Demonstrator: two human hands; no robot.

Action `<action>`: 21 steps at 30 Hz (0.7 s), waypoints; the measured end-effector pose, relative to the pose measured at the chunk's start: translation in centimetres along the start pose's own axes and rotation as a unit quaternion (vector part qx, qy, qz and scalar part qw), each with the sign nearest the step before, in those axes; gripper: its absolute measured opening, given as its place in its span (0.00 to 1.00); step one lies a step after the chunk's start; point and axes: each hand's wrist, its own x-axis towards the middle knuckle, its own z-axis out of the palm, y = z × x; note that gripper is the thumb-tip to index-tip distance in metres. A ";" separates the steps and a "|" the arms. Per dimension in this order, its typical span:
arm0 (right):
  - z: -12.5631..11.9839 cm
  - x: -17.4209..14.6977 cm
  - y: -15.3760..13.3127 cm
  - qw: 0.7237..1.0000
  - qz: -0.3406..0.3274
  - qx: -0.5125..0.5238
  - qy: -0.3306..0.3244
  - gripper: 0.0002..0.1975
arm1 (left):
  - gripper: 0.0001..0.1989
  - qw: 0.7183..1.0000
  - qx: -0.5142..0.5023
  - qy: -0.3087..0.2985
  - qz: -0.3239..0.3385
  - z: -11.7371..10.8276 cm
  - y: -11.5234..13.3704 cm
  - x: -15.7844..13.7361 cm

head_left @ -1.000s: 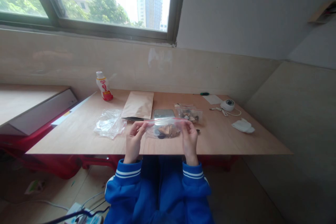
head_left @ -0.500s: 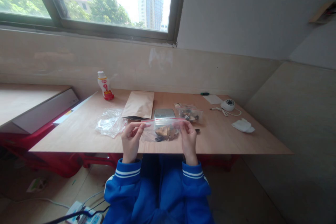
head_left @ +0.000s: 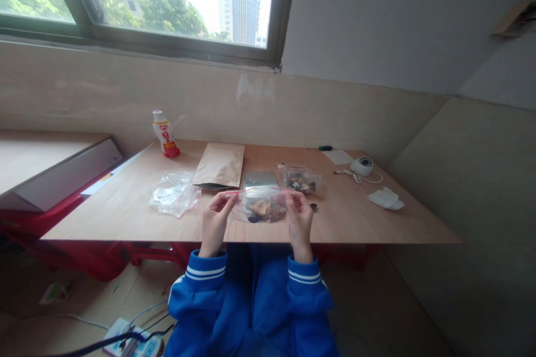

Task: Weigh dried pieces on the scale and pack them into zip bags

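Between my two hands hangs a clear zip-lock bag (head_left: 264,211) with a red seal strip, holding brown and dark dried pieces. My left hand (head_left: 215,222) pinches its top left corner, and my right hand (head_left: 299,224) pinches the top right corner. Just behind the bag lies a flat silvery scale-like plate (head_left: 256,179), partly covered by it. Beyond my right hand sit filled zip-lock bags (head_left: 302,182) with similar pieces. One small dark piece (head_left: 313,207) lies on the table by my right fingers.
Left of my hands are clear empty bags (head_left: 173,193) and a brown paper pouch (head_left: 220,165). A red-and-white bottle (head_left: 166,135) stands at the back left. To the right are a white round device with a cable (head_left: 362,166), a white cloth (head_left: 386,198) and a paper sheet (head_left: 338,157).
My left hand has moved slightly to the right, toward my right hand, and the bag's top edge is a little slacker. Both hands keep hold of it.
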 end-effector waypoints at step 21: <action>1.4 -0.6 0.7 0.999 0.035 0.026 -0.031 0.16 | 0.17 0.994 -0.107 -0.001 -0.026 1.8 -1.2 -0.3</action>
